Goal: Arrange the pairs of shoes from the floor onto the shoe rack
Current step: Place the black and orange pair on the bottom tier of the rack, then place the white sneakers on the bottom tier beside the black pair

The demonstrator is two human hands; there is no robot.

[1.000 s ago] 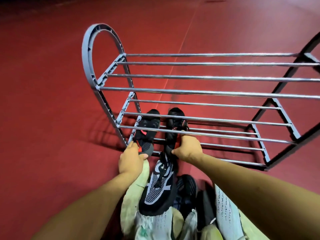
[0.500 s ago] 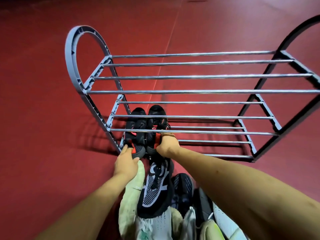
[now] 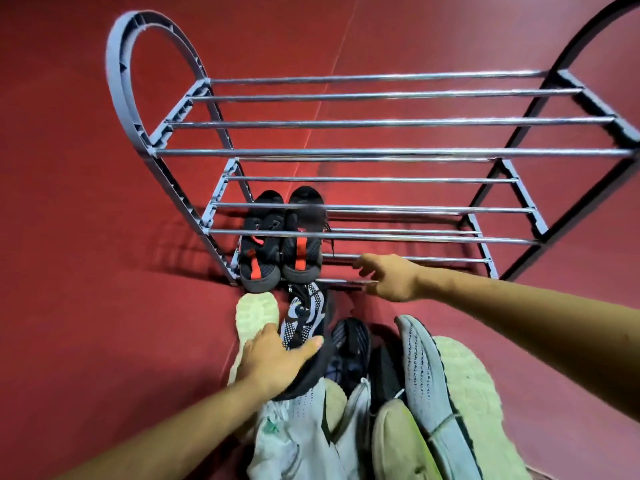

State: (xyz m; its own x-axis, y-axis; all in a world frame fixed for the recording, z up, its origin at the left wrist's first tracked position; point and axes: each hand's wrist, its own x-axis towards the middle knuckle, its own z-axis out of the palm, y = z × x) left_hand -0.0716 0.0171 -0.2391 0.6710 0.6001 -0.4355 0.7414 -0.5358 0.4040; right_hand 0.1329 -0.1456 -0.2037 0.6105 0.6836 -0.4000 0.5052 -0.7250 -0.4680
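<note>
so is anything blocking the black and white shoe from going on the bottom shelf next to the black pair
Nothing visible. The left hand lies on the black and white shoe, and the bottom shelf is bare right of the black pair. Only the right hand hovers at its front bar.

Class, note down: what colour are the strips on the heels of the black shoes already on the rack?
Red strips, on the black shoes; head view.

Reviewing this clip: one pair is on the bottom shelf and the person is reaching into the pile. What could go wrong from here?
1. The left hand lies on the black-and-white shoe, which rests atop the heaped shoe pile; lifting it may topple neighbours.
2. The black-and-red pair has heels at the shoe rack's front rail, so a nudge could tip them off.
</note>
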